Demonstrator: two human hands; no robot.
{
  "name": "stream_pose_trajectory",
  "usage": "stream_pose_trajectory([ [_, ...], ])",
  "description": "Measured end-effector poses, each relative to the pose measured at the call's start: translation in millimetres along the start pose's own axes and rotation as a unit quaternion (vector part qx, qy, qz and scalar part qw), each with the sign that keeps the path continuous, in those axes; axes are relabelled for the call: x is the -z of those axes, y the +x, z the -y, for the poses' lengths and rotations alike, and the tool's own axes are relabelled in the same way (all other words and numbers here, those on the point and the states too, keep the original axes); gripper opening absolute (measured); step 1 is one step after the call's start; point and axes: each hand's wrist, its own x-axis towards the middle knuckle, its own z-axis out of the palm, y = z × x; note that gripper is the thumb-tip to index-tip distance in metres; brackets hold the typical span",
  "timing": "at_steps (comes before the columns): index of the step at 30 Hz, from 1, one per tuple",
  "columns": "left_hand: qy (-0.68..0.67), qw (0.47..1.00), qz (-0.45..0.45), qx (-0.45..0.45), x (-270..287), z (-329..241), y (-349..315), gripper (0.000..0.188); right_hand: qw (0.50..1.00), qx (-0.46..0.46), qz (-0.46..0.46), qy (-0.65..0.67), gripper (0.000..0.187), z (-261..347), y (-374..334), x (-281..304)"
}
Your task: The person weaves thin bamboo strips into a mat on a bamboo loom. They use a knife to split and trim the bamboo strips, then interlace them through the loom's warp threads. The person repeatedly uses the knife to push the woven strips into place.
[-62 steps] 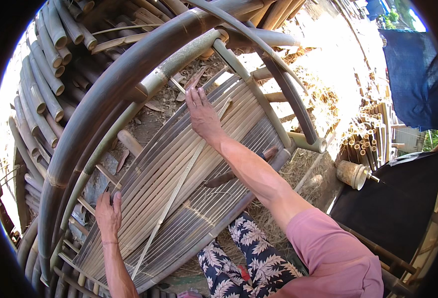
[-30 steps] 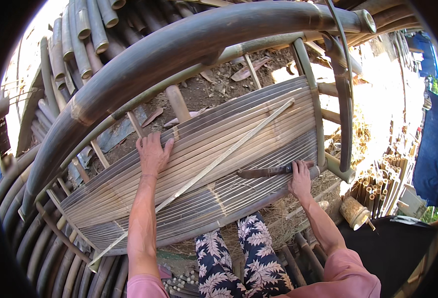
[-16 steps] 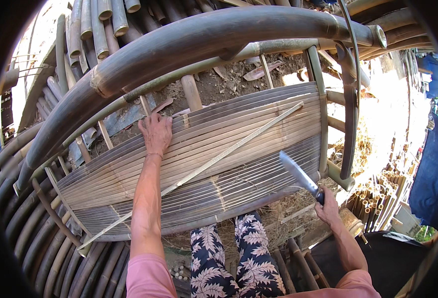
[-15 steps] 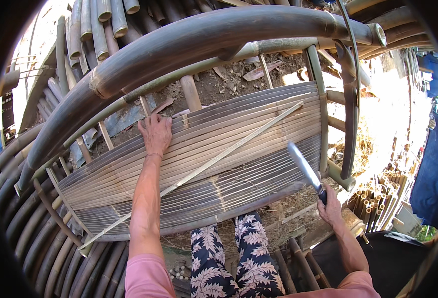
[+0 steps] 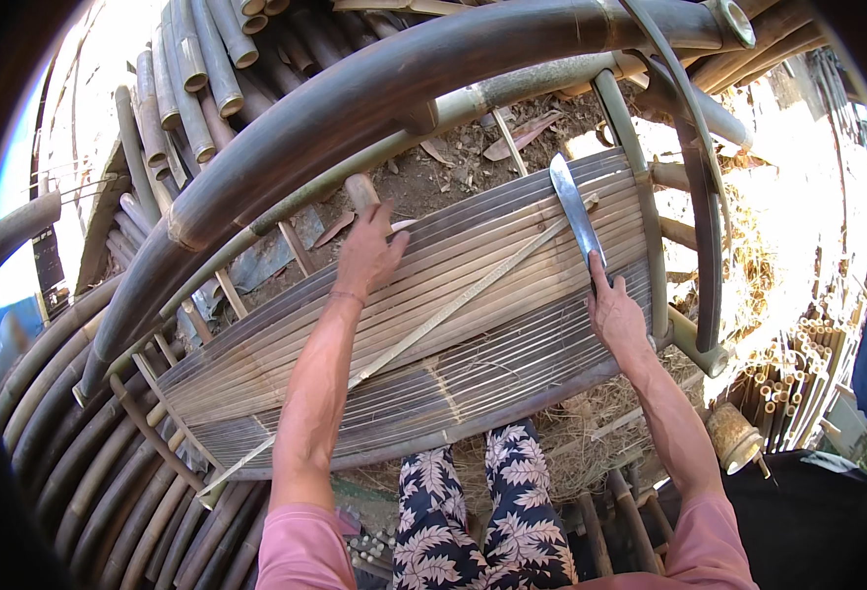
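Observation:
My right hand [image 5: 615,313] grips a long, wide-bladed knife [image 5: 575,205], its blade pointing away from me over the right end of a bamboo slat panel [image 5: 473,280]. My left hand [image 5: 369,258] is at the panel's far edge, fingers apart, beside a round bamboo crosspiece [image 5: 361,191]. A pale sliver [image 5: 402,225] shows just right of those fingers; I cannot tell whether they touch it. Across the slats lies a thin light bamboo strip [image 5: 453,311], running diagonally from lower left to upper right.
A thick curved bamboo pole [image 5: 355,98] arches over the panel's far side. Bent bamboo poles [image 5: 89,452] pile up at left, with straight poles [image 5: 185,49] behind. At right are an upright bamboo post [image 5: 706,236], a bundle of thin bamboo [image 5: 797,364] and a dark sheet [image 5: 797,521].
My right hand has raised the knife from beside the panel to over its right end. My left hand has slid right along the far edge. The view has shifted slightly.

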Motion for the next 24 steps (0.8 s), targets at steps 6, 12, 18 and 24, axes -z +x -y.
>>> stream_pose_trajectory([
  [6,-0.219,0.897,0.297,0.242,-21,15,46,0.026,1.0,0.021,0.004,0.014,0.077,-11,4,2],
  [12,-0.478,0.755,0.12,0.432,-20,0,34,0.019,0.999,0.02,0.004,0.043,0.079,-16,5,-4],
  [18,-0.238,0.906,-0.083,0.342,1,53,-13,0.026,0.998,0.028,-0.003,0.051,0.078,-18,7,0],
  [24,0.264,0.92,0.051,0.287,138,156,-125,0.015,0.999,0.032,-0.009,0.043,0.077,-14,4,-5],
])
